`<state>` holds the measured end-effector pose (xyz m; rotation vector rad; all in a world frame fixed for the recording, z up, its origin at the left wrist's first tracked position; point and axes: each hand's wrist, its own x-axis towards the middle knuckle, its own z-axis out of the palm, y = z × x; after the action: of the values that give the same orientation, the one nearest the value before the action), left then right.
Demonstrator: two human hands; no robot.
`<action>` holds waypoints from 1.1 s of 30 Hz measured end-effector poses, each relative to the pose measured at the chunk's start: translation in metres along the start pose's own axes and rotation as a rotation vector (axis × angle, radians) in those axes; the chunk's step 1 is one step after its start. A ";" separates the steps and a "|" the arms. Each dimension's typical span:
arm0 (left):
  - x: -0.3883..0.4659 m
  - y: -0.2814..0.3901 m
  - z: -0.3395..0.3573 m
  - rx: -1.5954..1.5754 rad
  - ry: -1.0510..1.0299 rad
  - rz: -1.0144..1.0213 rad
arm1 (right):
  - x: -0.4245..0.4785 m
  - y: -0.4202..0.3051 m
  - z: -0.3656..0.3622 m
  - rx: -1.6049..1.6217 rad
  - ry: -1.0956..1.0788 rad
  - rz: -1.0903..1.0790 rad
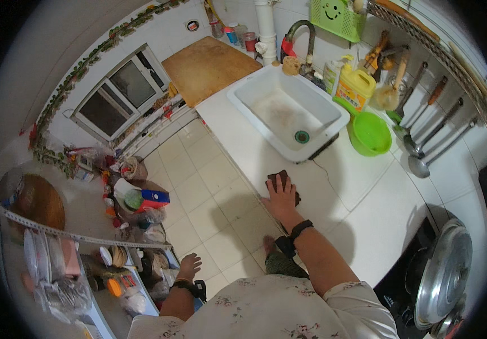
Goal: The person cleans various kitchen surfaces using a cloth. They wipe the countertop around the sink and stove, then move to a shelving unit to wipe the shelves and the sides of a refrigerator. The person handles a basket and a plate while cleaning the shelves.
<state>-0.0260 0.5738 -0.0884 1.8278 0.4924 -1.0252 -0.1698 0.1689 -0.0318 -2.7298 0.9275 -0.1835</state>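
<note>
My right hand (281, 201) presses flat on a dark brown cloth (278, 178), which lies on the white countertop (247, 140) near its front edge. The cloth shows past my fingertips and along the right side of the hand; its middle is hidden under the palm. Just beyond stands a white sink basin (269, 104) with a green drain strainer (302, 137). Down at my left side, my left hand (190, 266) hangs over the tiled floor, fingers apart and holding nothing. A shelf unit (135, 275) with jars and bags is close to it.
A green ladle-like scoop (369, 133) and a yellow detergent jug (354, 87) stand right of the sink, below hanging utensils (419, 165). A lidded metal pan (444, 275) sits on a black cooktop (385, 288). A wooden board (209, 70) lies left of the sink.
</note>
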 end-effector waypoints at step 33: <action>0.329 0.419 -0.087 0.103 -0.224 0.021 | 0.467 -0.161 0.060 0.019 0.184 0.183</action>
<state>0.4912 0.4217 -0.1143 1.7763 0.2893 -1.2437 0.3043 0.0171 -0.0272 -2.6257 1.2117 -0.4117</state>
